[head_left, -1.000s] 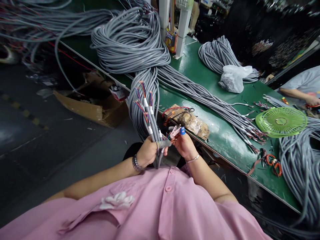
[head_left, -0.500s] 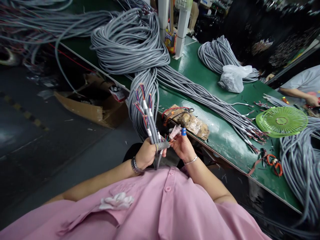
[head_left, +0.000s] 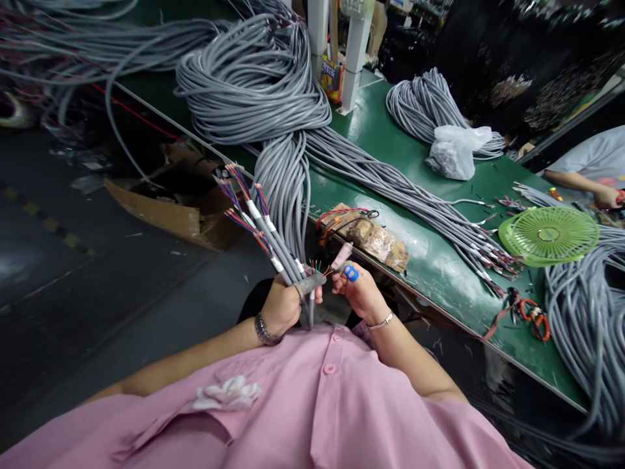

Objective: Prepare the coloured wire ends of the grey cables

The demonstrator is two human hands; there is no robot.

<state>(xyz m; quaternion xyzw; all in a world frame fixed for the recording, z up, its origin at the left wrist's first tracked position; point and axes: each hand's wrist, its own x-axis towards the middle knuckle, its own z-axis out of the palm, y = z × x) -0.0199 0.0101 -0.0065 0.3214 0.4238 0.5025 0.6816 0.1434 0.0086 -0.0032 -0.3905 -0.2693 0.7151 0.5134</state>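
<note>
My left hand is closed round a bunch of grey cables whose stripped ends, with white sleeves and coloured wires, fan up and to the left. A taped fingertip presses one short cable end with bare coloured wires showing. My right hand is closed just to the right of those wires, pinching a small pinkish tool; a blue band sits on one finger. Both hands hover in front of the green bench, above my pink shirt.
Large coils of grey cable cover the bench and hang over its edge. A brown wrapped block with red wires, a green fan grille, a plastic bag and orange-handled cutters lie there. Another person's arm is at far right. A cardboard box sits on the floor.
The cable bunch in my left hand has tilted to the left. My right hand has turned and drawn slightly away from the wire ends, with the pinkish tool now pointing up.
</note>
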